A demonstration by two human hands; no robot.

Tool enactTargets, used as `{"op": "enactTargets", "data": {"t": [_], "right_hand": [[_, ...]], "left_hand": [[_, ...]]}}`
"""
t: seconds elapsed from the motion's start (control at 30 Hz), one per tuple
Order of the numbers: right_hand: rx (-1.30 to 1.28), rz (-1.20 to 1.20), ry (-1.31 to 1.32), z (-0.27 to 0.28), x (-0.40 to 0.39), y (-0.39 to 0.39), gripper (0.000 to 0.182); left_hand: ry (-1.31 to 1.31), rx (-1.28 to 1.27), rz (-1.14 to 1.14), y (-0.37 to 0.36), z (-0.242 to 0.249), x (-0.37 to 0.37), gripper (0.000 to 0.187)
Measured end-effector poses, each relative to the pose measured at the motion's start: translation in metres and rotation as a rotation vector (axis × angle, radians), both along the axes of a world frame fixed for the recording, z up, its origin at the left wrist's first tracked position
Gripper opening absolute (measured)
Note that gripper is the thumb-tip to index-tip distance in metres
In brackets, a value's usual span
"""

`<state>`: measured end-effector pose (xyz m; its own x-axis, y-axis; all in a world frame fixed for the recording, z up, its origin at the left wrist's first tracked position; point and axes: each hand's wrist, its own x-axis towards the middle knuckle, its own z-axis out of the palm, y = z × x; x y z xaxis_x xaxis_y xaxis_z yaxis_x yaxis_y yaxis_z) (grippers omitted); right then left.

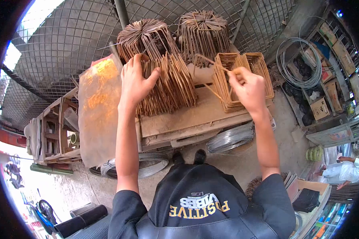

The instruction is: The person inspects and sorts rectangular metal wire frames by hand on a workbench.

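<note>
We have our hands apart over the tabletop [187, 122], the right hand [248, 88] pinching a thin, bent rusty frame [212, 63] whose visible sides reach leftward into the gap between the leaning bundle of rods [174, 85] and the stack of rectangular frames [269, 81]; blur hides its true long axis. That puts the frame between our hands and nearer the right one, above the tabletop and back from its front edge, while our left hand [136, 81] lies at the bundle's upper left, its grip there unclear to us.
</note>
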<state>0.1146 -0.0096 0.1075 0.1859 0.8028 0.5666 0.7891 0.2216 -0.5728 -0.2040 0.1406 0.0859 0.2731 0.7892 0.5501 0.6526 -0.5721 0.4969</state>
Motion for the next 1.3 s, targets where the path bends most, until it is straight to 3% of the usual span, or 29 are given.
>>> {"op": "enactTargets", "data": {"t": [0.13, 0.27, 0.37, 0.47, 0.6, 0.8, 0.9, 1.03, 1.2, 1.27, 1.3], "right_hand": [[-0.132, 0.045, -0.246, 0.014, -0.019, 0.035, 0.022], [-0.182, 0.047, -0.29, 0.03, -0.041, 0.061, 0.025], [-0.167, 0.031, -0.381, 0.036, -0.056, 0.076, 0.022], [-0.169, 0.019, -0.459, 0.036, -0.062, 0.093, 0.019], [-0.225, -0.001, -0.523, 0.031, -0.064, 0.117, 0.019], [-0.318, 0.051, -0.277, 0.011, -0.069, 0.139, 0.03], [-0.441, 0.018, 0.013, 0.012, -0.067, 0.128, 0.045], [-0.311, 0.059, 0.181, -0.006, -0.059, 0.097, 0.039], [-0.35, 0.202, 0.283, -0.033, -0.06, 0.059, 0.036], [-0.159, 0.291, 0.174, -0.044, -0.061, 0.051, 0.04], [-0.27, 0.283, 0.281, -0.035, -0.067, 0.042, 0.046]], "left_hand": [[-0.009, 0.008, 0.032, 0.0, -0.001, 0.002, 0.057], [0.001, -0.028, 0.001, 0.0, -0.001, -0.001, 0.059], [0.045, -0.019, 0.025, 0.005, -0.006, -0.002, 0.072], [0.027, 0.113, 0.044, 0.008, -0.012, -0.001, 0.057], [0.043, 0.059, 0.037, 0.0, -0.003, 0.0, 0.064], [0.003, 0.007, 0.027, 0.001, -0.003, 0.001, 0.067], [0.0, 0.003, 0.018, 0.002, -0.003, 0.0, 0.069], [-0.002, 0.011, 0.018, 0.002, -0.003, 0.001, 0.068], [-0.003, -0.007, -0.005, 0.002, -0.001, 0.001, 0.066], [-0.017, -0.017, -0.001, 0.003, -0.002, 0.001, 0.063], [-0.035, -0.031, -0.015, 0.002, 0.001, 0.001, 0.061]]}}
